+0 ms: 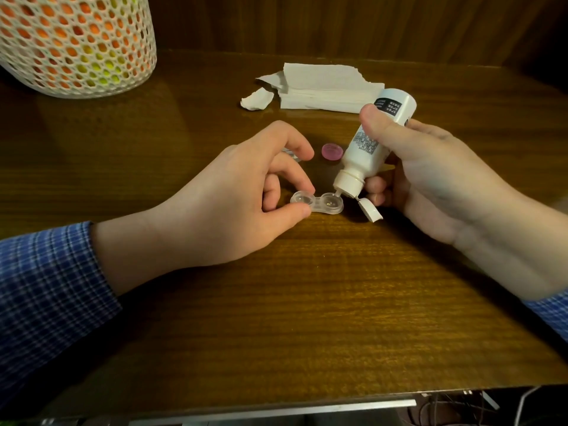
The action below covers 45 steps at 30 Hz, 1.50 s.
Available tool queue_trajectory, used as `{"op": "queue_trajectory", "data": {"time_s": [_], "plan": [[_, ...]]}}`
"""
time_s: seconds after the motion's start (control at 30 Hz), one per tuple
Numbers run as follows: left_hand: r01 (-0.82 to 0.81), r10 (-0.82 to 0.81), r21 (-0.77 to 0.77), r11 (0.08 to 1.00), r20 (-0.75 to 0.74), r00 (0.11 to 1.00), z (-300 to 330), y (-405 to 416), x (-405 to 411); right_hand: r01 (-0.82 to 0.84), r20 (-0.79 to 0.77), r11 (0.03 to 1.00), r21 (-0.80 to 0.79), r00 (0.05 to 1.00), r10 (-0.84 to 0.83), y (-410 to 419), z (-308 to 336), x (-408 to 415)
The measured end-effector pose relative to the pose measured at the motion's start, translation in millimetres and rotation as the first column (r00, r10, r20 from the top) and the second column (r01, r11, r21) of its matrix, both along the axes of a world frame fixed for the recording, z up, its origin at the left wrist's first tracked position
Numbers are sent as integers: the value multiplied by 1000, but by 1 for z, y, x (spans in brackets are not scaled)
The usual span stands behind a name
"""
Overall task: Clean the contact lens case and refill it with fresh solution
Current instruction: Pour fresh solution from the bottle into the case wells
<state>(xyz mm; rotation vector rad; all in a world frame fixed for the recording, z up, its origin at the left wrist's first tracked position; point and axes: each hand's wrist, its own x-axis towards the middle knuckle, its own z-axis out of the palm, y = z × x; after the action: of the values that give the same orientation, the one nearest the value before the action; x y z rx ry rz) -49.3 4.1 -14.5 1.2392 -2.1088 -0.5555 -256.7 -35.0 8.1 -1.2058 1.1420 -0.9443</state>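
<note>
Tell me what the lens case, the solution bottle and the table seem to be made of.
Lens case: clear, glossy plastic by the look; the wells show through and glint. Solution bottle: opaque white plastic, matte, with a printed label and a hinged flip cap. Table: wood or wood-look veneer, brown with a streaked grain and a glossy sheen; which one cannot be told.

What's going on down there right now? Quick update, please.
Left hand pinches lens case on table. Right hand grips bottle, tipped, nozzle at right well. Pink cap lies behind, nothing in the way.
</note>
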Motion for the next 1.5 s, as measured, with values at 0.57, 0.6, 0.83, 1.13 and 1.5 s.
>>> {"op": "queue_trajectory", "data": {"time_s": [0.57, 0.6, 0.83, 1.13, 1.5], "plan": [[6, -6, -13, 1000, 8, 1000, -1, 0, 1, -9, -14, 1000, -24, 1000, 9, 2, 0, 1], [6, -6, -13, 1000, 7, 1000, -1, 0, 1, -10, -16, 1000, -26, 1000, 10, 2, 0, 1], [7, -7, -17, 1000, 7, 1000, -1, 0, 1, -5, -30, 1000, -27, 1000, 5, 1, 0, 1], [17, -18, 10, 1000, 9, 1000, 1, 2, 1, 67, 122, 989, 128, 989, -83, -8, 2, -4], [38, -36, -19, 999, 111, 993, 4, 9, 5, 97, 203, 959, 267, 967, -154, -17, 5, -14]]}}
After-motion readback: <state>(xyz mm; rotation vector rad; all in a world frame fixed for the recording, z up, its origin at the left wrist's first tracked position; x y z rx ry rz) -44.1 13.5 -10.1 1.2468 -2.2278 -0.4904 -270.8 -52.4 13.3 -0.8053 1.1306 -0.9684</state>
